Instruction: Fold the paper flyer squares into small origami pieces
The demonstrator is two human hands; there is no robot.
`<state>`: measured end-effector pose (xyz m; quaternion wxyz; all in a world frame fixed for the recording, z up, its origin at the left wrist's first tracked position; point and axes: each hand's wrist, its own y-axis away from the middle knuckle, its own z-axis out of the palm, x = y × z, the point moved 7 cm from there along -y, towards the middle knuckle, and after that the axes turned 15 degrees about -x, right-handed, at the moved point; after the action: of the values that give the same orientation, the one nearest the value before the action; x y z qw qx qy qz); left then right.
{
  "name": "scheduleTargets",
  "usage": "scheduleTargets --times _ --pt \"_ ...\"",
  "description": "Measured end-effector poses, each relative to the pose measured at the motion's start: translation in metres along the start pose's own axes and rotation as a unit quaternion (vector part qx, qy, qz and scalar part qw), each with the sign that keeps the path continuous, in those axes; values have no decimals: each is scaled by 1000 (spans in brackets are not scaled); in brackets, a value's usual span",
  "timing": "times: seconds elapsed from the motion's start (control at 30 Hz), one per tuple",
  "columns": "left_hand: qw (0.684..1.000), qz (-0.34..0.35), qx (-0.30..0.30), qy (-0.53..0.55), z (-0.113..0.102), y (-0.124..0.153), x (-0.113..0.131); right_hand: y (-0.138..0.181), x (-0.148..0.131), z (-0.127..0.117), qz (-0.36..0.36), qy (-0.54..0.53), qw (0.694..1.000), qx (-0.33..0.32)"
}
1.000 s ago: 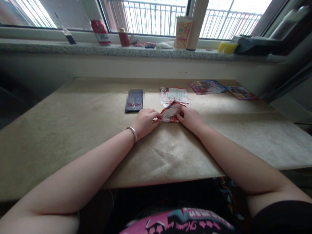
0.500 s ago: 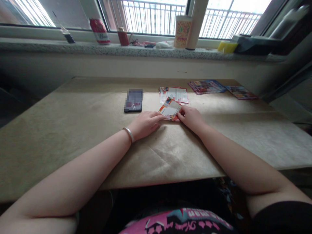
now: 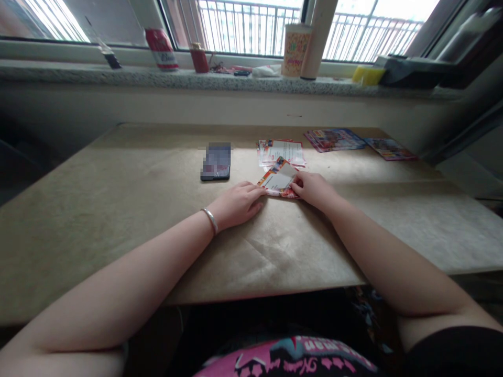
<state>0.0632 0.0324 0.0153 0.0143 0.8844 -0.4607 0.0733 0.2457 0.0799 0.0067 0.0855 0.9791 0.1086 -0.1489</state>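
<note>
On the table in front of me lies a folded printed paper (image 3: 277, 179) with a white middle and an orange and red patterned border. My left hand (image 3: 239, 203), a silver bangle at its wrist, has its fingertips closed at the paper's left corner. From the right, my right hand (image 3: 312, 189) pinches the paper's right side between thumb and fingers. Just behind it a small stack of similar printed papers (image 3: 287, 151) lies flat, partly covered by the folded one.
A dark phone (image 3: 217, 162) lies left of the papers. Colourful cards (image 3: 336, 140) are spread at the back right, with another card pile (image 3: 391, 149) beside them. The windowsill holds a red can (image 3: 161, 50), a patterned paper cup (image 3: 295, 51) and a yellow object (image 3: 368, 76).
My right hand has moved slightly right along the folded paper, and more of its lower border shows. My left hand stays at the left corner.
</note>
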Motion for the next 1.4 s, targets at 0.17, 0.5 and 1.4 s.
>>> scheduleTargets --times 0.17,0.5,1.4 --pt "999 52 6 1 2 0 8 6 1 -5 0 60 998 7" --pt "996 87 0 15 7 -1 8 23 -51 -1 -201 133 970 38" --pt "993 37 4 -113 4 -6 16 -10 -13 8 -41 -22 999 -12"
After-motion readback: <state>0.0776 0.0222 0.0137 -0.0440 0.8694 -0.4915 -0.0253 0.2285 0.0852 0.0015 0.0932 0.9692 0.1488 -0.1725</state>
